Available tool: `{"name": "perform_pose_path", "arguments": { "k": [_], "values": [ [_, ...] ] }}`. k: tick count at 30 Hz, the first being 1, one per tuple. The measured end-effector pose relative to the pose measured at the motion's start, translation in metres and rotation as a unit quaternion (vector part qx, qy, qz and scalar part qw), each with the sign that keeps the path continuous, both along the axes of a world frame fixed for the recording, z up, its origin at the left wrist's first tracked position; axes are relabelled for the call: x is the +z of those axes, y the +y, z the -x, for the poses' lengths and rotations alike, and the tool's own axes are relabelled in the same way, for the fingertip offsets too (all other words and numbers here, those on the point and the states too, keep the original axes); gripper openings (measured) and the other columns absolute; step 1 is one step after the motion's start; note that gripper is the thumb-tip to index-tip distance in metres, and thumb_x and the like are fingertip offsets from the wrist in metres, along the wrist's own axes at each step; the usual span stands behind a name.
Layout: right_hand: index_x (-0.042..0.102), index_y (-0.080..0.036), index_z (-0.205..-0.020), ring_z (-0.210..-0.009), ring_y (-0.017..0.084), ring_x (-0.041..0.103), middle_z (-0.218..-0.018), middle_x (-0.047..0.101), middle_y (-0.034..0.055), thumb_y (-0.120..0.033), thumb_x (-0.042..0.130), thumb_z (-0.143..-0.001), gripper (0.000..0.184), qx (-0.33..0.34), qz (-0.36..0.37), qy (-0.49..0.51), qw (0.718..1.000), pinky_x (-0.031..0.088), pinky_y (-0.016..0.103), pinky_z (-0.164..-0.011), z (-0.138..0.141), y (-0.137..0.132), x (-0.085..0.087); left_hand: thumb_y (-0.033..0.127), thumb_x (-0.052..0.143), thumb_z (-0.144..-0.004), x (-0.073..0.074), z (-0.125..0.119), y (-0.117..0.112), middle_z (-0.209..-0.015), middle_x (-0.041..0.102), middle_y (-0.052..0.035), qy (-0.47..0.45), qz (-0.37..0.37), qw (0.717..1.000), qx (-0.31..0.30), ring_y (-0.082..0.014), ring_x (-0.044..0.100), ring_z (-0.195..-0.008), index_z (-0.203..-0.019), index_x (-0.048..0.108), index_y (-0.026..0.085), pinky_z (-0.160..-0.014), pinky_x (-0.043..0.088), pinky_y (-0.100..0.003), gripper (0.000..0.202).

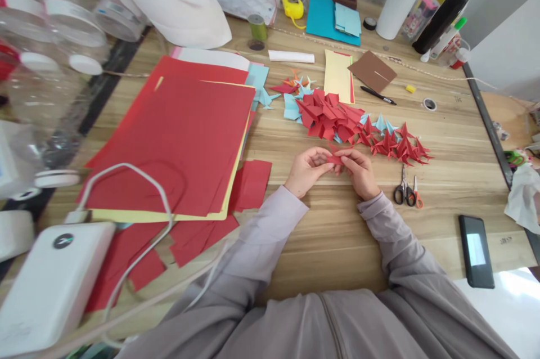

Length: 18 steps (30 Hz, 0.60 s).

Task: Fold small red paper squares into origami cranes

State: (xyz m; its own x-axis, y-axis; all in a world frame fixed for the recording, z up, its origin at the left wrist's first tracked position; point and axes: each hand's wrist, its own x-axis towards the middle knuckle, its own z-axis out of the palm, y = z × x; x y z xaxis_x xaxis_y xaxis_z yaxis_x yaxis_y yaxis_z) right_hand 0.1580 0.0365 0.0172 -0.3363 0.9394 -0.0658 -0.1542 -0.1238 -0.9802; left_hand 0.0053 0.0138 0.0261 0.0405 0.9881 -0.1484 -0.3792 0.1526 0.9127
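Note:
Between my two hands is a small piece of folded red paper (335, 158), partly hidden by the fingers. My left hand (310, 169) pinches its left side between thumb and fingers. From the right, my right hand (358, 170) grips the other side the same way. Just beyond the hands lies a heap of folded red paper pieces (331, 114). To its right stand several red paper cranes (394, 145) with a few light blue ones (382, 124) among them.
Large red paper sheets (181, 139) and cut red pieces (253, 182) lie left. Scissors (404, 193) and a phone (476, 252) are at right. A white power bank (54, 286) with a cable sits front left. Behind are a tape measure (292, 7) and a pen (378, 95).

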Motion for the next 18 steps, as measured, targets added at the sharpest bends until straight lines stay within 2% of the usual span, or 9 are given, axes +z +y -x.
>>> {"name": "perform_pose_path", "arguments": {
  "k": [8,12,18],
  "values": [
    [0.066,-0.018,-0.093,-0.055,0.011,0.059,-0.062,0.066,-0.0017,-0.03,0.064,-0.08,0.018,-0.007,-0.007,-0.007,1.0,0.048,0.027,-0.059,0.0011,-0.0007,0.0014,0.024,0.077,-0.06,0.0025,0.0007,-0.0015,-0.064,0.064,0.0015,0.035,-0.005,0.999,0.003,-0.012,0.059,-0.062,-0.073,0.06,0.017,-0.065,0.048,-0.027,0.022],
    [0.067,-0.018,-0.092,-0.055,0.011,0.06,-0.063,0.067,-0.0014,-0.027,0.065,-0.078,0.017,-0.022,-0.012,0.001,1.0,0.048,0.025,-0.057,0.0025,-0.001,0.0033,0.027,0.078,-0.06,0.0027,0.0011,-0.002,-0.07,0.065,0.0006,0.027,-0.005,1.0,-0.003,-0.0122,0.061,-0.066,-0.066,0.058,0.016,-0.068,0.048,-0.027,0.024],
    [0.066,-0.019,-0.091,-0.055,0.011,0.061,-0.064,0.068,-0.0016,-0.027,0.07,-0.074,0.02,-0.04,-0.003,0.008,0.999,0.049,0.025,-0.055,0.0029,0.0,0.0038,0.028,0.079,-0.059,-0.0017,0.001,-0.0017,-0.065,0.065,0.0012,0.05,0.003,0.999,-0.001,-0.0126,0.063,-0.064,-0.07,0.06,0.015,-0.066,0.049,-0.027,0.026]
  ]
}}
